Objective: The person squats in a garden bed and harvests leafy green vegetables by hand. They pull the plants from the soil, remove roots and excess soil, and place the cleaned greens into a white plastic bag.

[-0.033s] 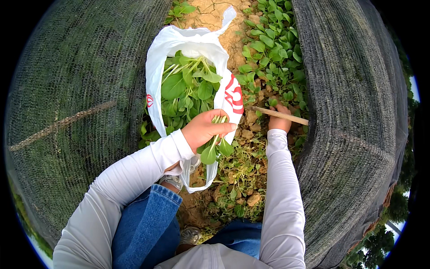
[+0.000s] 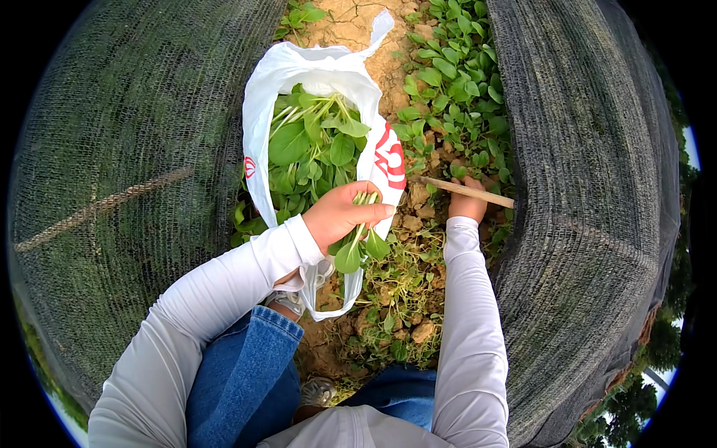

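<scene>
A bunch of leafy greens (image 2: 351,252) is pinched by its pale stems in my left hand (image 2: 342,216), leaves hanging down. This hand is over the near right edge of a white plastic bag (image 2: 263,112) with red print. Inside the open bag lies a heap of picked greens (image 2: 314,145), stems showing on top. To the right, low at the soil by the growing plants, my right hand (image 2: 464,207) is closed with a slim wooden handle (image 2: 493,198) running across it. Its fingertips and whatever they touch below are hidden.
A row of green seedlings (image 2: 459,71) runs along the right of the dry soil path (image 2: 345,21). Dark shade netting (image 2: 134,112) walls the left side, and more netting (image 2: 590,149) the right. Small weeds and clods (image 2: 403,299) cover the ground near my shoes.
</scene>
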`<action>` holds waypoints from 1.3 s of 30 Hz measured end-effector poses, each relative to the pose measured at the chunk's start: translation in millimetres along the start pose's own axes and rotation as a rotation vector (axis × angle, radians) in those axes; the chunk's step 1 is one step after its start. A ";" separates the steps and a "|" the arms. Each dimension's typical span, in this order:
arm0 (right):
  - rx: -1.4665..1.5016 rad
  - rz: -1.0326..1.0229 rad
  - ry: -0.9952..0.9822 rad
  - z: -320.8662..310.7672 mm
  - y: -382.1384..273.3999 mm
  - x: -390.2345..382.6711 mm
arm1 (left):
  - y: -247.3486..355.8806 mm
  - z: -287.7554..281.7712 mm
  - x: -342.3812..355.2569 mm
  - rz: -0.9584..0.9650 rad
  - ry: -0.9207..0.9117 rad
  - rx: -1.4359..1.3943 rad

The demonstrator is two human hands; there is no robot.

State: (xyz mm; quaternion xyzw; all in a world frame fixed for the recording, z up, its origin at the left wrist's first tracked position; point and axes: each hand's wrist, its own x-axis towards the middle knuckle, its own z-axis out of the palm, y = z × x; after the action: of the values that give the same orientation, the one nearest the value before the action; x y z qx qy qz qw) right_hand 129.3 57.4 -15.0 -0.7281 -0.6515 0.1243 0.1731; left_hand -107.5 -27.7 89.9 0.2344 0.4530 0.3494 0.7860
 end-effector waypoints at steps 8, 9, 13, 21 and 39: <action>0.582 0.387 0.374 -22.3 0.2 -46.7 | -6.8 7.5 3.6 0.008 -0.105 -0.137; 0.685 0.417 0.419 -28.9 -1.4 -56.5 | -10.8 11.2 7.3 -0.001 -0.125 -0.174; 1.081 0.526 0.516 -44.0 -29.1 -88.6 | -16.7 30.6 15.2 -0.062 -0.126 -0.155; 0.821 0.230 0.424 -56.9 -80.1 -128.4 | -32.0 50.7 30.5 -0.128 -0.093 0.007; 0.519 -0.092 0.405 -66.5 -73.7 -133.1 | -47.5 35.7 37.7 -0.129 0.001 -0.059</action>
State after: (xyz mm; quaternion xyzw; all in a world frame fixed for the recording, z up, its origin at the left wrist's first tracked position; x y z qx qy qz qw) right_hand 73.6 -73.8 70.1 -0.6394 -0.5826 0.1309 0.4844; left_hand -47.2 -31.5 53.8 0.1814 0.4571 0.3115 0.8131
